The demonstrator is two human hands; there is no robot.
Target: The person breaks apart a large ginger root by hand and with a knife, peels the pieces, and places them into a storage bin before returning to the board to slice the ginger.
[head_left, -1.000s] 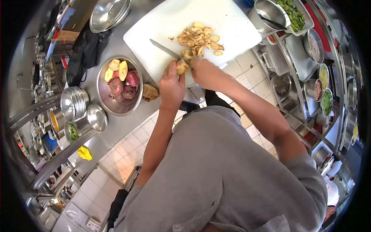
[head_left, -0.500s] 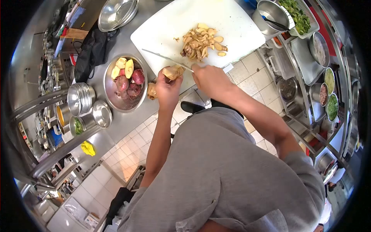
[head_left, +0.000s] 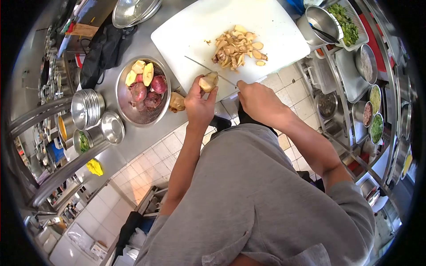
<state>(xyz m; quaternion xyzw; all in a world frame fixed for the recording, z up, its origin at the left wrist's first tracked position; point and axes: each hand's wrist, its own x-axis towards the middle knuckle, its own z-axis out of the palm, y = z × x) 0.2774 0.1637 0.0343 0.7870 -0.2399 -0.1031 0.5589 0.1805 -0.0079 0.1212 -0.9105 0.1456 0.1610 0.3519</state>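
My left hand grips a partly peeled piece of ginger over the near edge of the white cutting board. In my right hand is the handle of a knife, whose thin blade points up and left behind the ginger. A pile of ginger peelings and slices lies on the board. Another ginger piece rests left of my left hand, beside a perforated steel bowl with red onions and peeled yellowish pieces.
Stacked steel bowls and a yellow cloth are at the left. Beyond the board's right end are a steel pot and a basket of greens. A metal rack with food containers stands on the right.
Both hands have moved right, with the knife and the held ginger. The ginger has turned in my left hand and shows a paler surface. The whole view has shifted slightly.
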